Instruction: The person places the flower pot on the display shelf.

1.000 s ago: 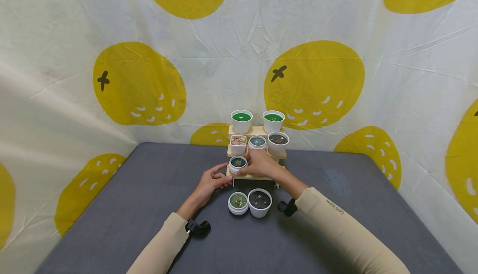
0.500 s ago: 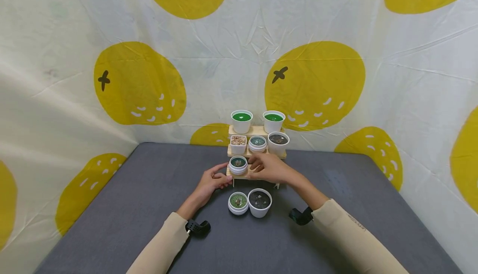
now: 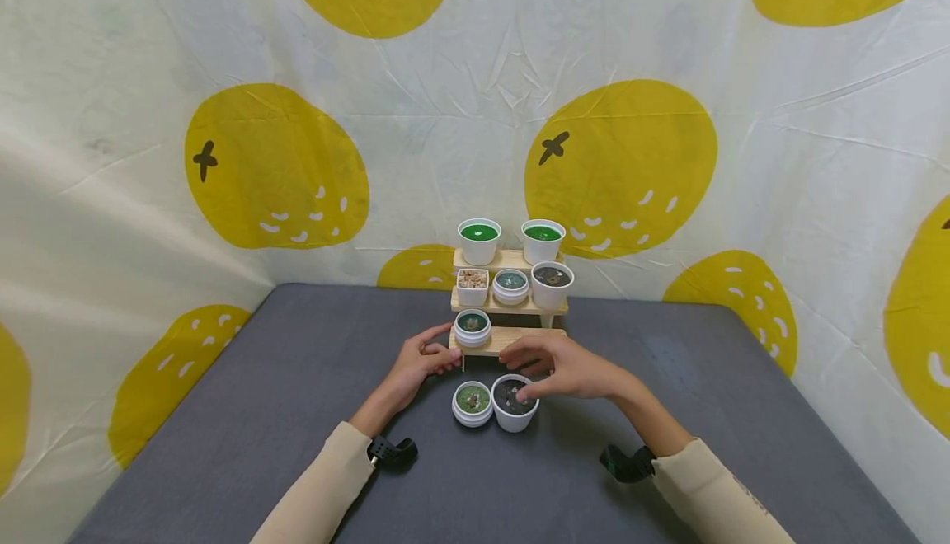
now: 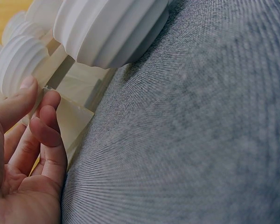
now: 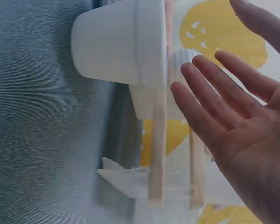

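A three-tiered wooden stand [image 3: 530, 336] stands towards the back of the table. My left hand [image 3: 419, 367] grips the left end of its lowest step, thumb on top and fingers curled below in the left wrist view. On that step, beside my left fingertips, sits a ribbed white pot [image 3: 472, 328] with a dark green filling. My right hand [image 3: 571, 367] hovers, fingers spread, over a smooth white cup [image 3: 514, 422] with a dark filling, in front of the stand. It holds nothing. Against that cup's left side stands a ribbed white pot [image 3: 472, 417] with a speckled green filling.
Two green-filled cups [image 3: 479, 249] [image 3: 543, 250] occupy the top tier. The middle tier bears a square pot [image 3: 472, 292], a ribbed pot [image 3: 510, 293] and a dark-filled cup [image 3: 551, 290]. Behind the grey table [image 3: 297, 396] hangs a white cloth [image 3: 445, 157] with yellow fruit shapes.
My right hand has left the ribbed pot on the lowest step and moved right and towards me, over the dark-filled cup, its fingers spreading. The left hand has stayed at the stand.
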The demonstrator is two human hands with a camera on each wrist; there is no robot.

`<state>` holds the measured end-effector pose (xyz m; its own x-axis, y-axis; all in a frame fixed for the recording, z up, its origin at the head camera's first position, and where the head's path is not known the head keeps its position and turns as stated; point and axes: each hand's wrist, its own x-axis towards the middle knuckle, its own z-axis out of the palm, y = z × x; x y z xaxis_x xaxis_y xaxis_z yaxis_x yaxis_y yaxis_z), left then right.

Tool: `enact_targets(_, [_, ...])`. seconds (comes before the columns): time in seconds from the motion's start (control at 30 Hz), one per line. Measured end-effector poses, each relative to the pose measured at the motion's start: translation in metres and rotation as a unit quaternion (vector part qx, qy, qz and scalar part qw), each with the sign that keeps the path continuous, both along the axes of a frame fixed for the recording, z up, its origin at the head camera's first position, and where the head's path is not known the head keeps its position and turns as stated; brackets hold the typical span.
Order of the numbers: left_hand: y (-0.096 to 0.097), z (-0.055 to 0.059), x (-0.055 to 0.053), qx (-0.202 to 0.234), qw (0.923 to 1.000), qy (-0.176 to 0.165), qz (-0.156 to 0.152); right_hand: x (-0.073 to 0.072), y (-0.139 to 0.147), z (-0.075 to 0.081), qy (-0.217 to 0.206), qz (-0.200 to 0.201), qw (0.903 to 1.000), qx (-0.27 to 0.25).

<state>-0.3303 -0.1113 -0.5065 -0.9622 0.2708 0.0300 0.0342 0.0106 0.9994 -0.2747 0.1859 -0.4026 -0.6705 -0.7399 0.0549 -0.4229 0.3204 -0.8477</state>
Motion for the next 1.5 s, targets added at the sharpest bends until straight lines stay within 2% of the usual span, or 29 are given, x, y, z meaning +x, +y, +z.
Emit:
enact_targets(0.23, [-0.002, 0.0, 0.0, 0.002, 1.0, 0.0, 0.0, 0.001, 0.003, -0.013, 0.006, 0.031, 0.9995, -0.001])
enact_targets(0.43, [-0.002, -0.002, -0.002, 0.005, 1.0, -0.001, -0.003, 0.001, 0.004, -0.024, 0.015, 0.039, 0.9991, 0.001])
enact_targets(0.63, [0.0, -0.003, -0.001, 0.004, 1.0, -0.001, -0.003, 0.0, 0.004, -0.035, 0.002, 0.043, 0.999, -0.009])
enact_targets(0.9, [-0.001, 0.0, -0.001, 0.0, 0.9999, 0.009, -0.007, -0.003, 0.003, -0.042, -0.024, 0.041, 0.9989, 0.001])
enact_targets(1.13, [-0.002, 0.0, -0.001, -0.004, 0.9999, 0.008, -0.007, -0.006, 0.001, -0.05, 0.004, 0.047, 0.9987, 0.02])
enact_targets(1.5, [-0.002, 0.0, -0.001, -0.007, 1.0, -0.006, -0.002, -0.007, 0.002, -0.057, -0.001, 0.051, 0.9985, 0.019])
